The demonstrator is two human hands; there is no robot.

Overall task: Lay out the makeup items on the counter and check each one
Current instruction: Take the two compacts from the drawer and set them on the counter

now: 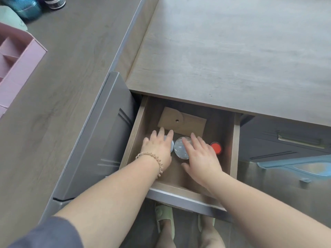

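Note:
Both my hands reach into an open wooden drawer under the counter. My left hand, with a beaded bracelet at the wrist, lies fingers apart over a round silver-lidded jar, mostly hiding it. My right hand rests spread on a second round jar with a clear, whitish lid. An orange-red capped item stands just right of my right hand. Neither hand has closed around anything.
A flat tan cardboard piece lies at the drawer's back. A pink compartment organizer sits on the left counter, with a teal container and a dark jar behind it. My slippered feet are below the drawer.

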